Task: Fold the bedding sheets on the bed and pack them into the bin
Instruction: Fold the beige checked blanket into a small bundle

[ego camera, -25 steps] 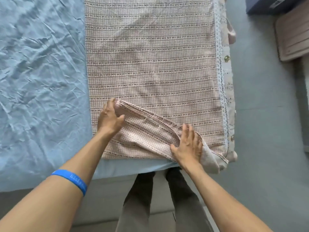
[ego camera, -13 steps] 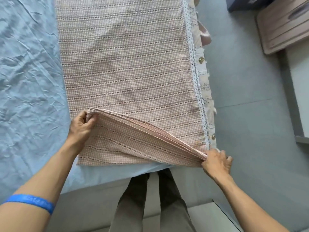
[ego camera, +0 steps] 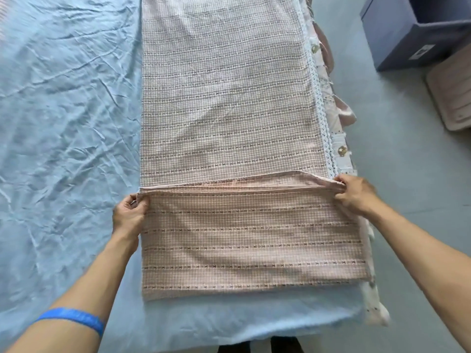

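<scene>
Pink checked cotton with rows of small dark crosses makes up the bedding sheet [ego camera: 229, 118], which is laid in a long folded strip from the top centre of the frame down to the lower centre, on top of a wrinkled light blue bed cover [ego camera: 63, 123] that fills the left side. The near end of the strip is doubled back over itself, so that a folded flap is seen across the lower middle. The flap's far left corner is pinched by the left hand [ego camera: 130, 212], with the fingers curled round the fabric edge. The far right corner is gripped by the right hand [ego camera: 354, 193], fingers closed over the gathered layers. A white lace trim [ego camera: 319, 108] is seen along the strip's right edge, with spotted white fabric and small gold buttons just beside it. A blue wristband [ego camera: 74, 318] is worn on the left forearm at lower left. A dark blue bin [ego camera: 407, 44] stands on the grey floor at upper right, well apart from the sheet, and a pinkish lid [ego camera: 453, 95] lies on the floor just below it at the right edge.
</scene>
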A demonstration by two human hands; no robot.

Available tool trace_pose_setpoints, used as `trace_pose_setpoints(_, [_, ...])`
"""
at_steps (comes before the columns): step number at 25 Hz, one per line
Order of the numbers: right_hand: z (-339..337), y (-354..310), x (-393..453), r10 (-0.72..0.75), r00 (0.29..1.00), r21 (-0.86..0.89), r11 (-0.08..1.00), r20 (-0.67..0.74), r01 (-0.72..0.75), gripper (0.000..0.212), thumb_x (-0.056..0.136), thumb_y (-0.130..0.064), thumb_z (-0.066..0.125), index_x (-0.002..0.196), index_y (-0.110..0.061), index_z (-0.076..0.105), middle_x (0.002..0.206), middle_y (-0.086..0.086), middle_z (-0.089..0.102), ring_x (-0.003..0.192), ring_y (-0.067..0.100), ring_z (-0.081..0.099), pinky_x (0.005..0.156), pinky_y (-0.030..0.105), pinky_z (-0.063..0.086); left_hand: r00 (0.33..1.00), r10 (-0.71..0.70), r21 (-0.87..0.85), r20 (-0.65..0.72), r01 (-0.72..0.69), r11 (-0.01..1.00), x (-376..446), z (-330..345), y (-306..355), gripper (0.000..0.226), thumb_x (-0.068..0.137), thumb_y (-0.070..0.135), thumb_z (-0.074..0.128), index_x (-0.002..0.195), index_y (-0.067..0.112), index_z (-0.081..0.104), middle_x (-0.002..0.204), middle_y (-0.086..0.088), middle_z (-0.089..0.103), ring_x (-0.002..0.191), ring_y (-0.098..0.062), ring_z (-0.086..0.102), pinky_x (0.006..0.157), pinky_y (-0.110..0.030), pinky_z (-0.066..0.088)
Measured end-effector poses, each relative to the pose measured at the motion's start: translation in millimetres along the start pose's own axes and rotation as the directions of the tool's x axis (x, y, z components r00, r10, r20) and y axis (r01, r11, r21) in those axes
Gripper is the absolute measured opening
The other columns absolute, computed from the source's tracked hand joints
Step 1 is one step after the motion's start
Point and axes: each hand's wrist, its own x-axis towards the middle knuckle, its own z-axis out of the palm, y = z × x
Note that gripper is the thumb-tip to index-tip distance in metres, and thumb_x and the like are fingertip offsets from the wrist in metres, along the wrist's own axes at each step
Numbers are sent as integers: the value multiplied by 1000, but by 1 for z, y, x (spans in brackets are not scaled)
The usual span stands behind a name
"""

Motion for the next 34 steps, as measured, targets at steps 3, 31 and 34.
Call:
trace_pose_setpoints(3, [9, 11, 24, 4, 999, 102, 995, 37, -7, 13, 72, -9, 71, 79, -17, 64, 76, 6, 65, 76, 24, 60, 62, 30, 41, 998, -34, 60, 58, 30, 998, 19, 3, -15, 12, 96, 11, 59, 90, 18, 66, 86, 8, 65, 64, 10, 59, 61, -7, 46])
trace_pose_setpoints(31, [71, 35, -64, 348, 899, 383, 894, -265, -233, 41, 79, -18, 78, 111, -16, 53, 113, 17, 66, 104, 38, 63, 84, 42, 49, 974, -194, 555, -120, 228, 800, -80, -66, -120, 19, 82, 19, 76, 75, 13, 60, 73, -6, 63, 76, -26, 61, 62, -30, 40])
trace_pose_setpoints(34, [88, 7, -107, -95, 906, 17, 994, -412, 112, 71, 73, -14, 78, 137, -11, 47, 140, 15, 50, 126, 36, 48, 104, 48, 36, 942, 292, 814, 162, -295, 500, -97, -62, -114, 39, 69, 20, 80, 102, 15, 59, 101, -6, 60, 93, -32, 56, 77, -43, 46])
